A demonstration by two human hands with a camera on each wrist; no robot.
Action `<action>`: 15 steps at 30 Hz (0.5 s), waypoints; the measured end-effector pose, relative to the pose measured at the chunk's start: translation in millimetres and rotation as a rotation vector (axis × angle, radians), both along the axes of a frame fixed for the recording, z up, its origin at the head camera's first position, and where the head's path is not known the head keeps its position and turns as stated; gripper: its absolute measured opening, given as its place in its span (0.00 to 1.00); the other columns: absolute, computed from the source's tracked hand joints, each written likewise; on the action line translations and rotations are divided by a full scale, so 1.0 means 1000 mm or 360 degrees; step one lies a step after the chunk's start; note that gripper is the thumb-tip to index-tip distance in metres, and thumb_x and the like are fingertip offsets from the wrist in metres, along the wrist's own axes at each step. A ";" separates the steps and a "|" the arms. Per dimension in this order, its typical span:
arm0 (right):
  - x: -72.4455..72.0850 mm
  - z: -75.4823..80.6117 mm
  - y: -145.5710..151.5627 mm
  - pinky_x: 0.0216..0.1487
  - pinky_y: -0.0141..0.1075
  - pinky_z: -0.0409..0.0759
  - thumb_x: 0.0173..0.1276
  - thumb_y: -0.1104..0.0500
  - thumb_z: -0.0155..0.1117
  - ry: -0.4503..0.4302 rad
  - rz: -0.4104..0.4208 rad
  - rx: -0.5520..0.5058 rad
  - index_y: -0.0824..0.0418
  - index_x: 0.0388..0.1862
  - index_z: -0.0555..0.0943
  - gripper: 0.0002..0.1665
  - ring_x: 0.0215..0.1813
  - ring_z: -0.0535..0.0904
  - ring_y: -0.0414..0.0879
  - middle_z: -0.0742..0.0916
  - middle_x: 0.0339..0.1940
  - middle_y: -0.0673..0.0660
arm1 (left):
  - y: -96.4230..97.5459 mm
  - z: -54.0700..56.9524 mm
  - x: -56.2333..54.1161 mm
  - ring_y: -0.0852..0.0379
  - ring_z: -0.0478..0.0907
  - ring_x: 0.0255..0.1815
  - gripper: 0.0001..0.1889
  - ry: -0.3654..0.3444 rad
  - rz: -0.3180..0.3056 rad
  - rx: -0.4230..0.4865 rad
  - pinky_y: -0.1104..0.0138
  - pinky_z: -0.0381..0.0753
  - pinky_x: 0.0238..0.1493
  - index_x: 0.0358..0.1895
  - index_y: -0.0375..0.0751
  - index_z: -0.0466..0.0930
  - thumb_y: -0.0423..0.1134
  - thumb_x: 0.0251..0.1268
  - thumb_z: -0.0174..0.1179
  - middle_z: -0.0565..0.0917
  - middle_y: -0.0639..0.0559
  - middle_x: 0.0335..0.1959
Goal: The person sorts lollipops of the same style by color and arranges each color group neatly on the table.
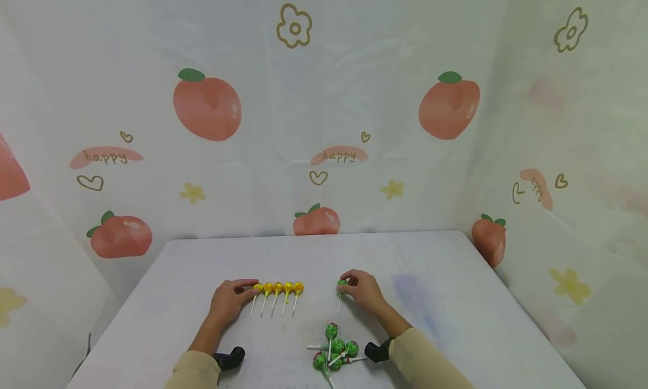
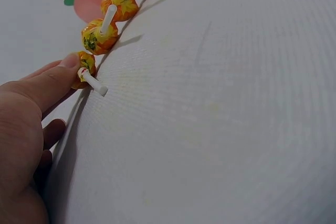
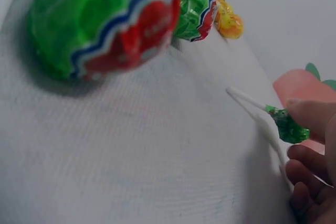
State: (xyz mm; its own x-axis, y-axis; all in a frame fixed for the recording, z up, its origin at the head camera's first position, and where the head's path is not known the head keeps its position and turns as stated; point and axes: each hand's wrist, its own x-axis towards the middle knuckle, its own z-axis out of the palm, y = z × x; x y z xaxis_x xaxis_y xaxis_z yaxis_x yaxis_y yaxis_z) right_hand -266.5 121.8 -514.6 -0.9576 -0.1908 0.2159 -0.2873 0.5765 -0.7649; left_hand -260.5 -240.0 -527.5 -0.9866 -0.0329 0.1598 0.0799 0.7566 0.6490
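My left hand [image 1: 226,302] pinches the candy end of the leftmost yellow lollipop [image 2: 89,65] between thumb and finger. That lollipop ends a row of several yellow lollipops [image 1: 278,288], side by side on the table with their white sticks toward me. To the right of the row, apart from it, my right hand [image 1: 367,292] holds a green lollipop [image 3: 289,127] by its wrapped head, the stick pointing toward me. Nearer to me lies a loose pile of several green lollipops [image 1: 337,347], sticks in mixed directions; two green heads loom close in the right wrist view.
The white table [image 1: 202,259] meets a fabric backdrop [image 1: 324,96] printed with red fruit, flowers and hearts at the back and sides. A black strap piece [image 1: 230,358] sits at my left wrist, another black piece [image 1: 378,351] at my right.
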 end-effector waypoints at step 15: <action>0.002 -0.004 0.002 0.31 0.38 0.72 0.60 0.56 0.73 0.0010 0.0010 0.0013 0.58 0.43 0.86 0.12 0.32 0.73 0.43 0.79 0.32 0.48 | 0.001 0.001 0.000 0.49 0.75 0.42 0.16 -0.0013 0.0006 0.0011 0.51 0.74 0.46 0.50 0.45 0.87 0.44 0.59 0.69 0.82 0.48 0.41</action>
State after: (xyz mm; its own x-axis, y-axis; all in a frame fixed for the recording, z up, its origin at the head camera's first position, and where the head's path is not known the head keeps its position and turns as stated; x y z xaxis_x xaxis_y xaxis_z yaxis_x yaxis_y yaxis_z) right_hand -264.4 123.8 -518.7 -0.9550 -0.1986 0.2204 -0.2958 0.5809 -0.7583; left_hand -260.6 -239.1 -526.0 -0.9878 -0.0377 0.1512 0.0714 0.7526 0.6546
